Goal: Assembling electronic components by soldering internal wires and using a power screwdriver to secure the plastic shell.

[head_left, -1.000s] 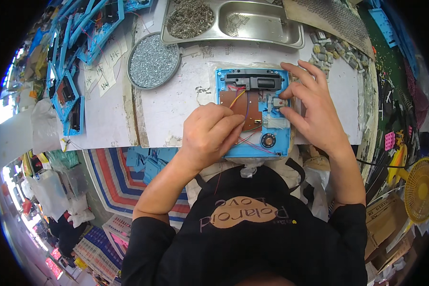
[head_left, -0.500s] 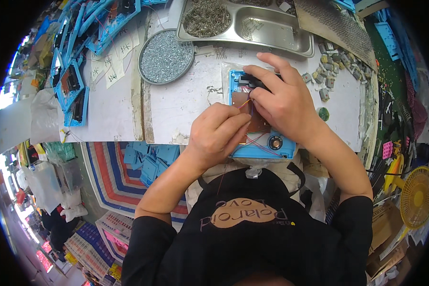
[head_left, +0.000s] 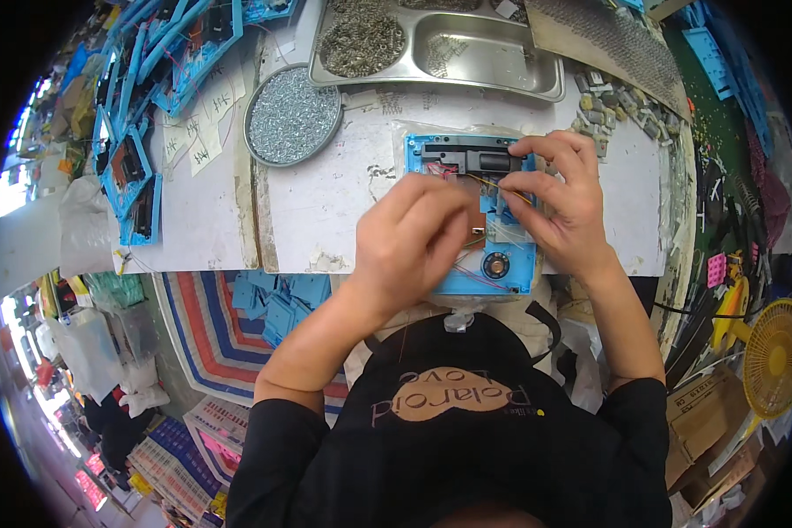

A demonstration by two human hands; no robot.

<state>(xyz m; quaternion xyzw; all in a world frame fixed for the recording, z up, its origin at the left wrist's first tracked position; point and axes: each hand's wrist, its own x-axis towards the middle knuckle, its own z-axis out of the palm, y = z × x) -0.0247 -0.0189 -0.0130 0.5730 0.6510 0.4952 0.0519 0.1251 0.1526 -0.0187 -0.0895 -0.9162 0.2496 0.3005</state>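
A blue plastic housing (head_left: 521, 251) lies on the worktable in front of me, with a black mechanism (head_left: 488, 161) across its far end and a round speaker (head_left: 495, 264) near its close right corner. Thumb and forefinger of my right hand (head_left: 565, 207) pinch a thin yellow-orange wire (head_left: 486, 181) over the housing's right side. My left hand (head_left: 412, 238) is curled above the left side, its fingertips blurred and partly hidden; whether it grips anything does not show. Beneath it, a brown circuit board (head_left: 477, 216) is partly covered. Thin red wires (head_left: 438, 169) run beside the mechanism.
Beyond the housing stand a round tray (head_left: 250, 132) of small silvery screws and a steel compartment tray (head_left: 550, 88) with small metal parts. Small motors (head_left: 597, 110) are heaped at the far right. Blue housings (head_left: 141, 211) pile up at left; a striped bag (head_left: 204, 339) sits below the table.
My right hand has drawn back rightward off the black mechanism and now pinches the wire. My left hand has turned over the board. More of the housing's right interior shows.
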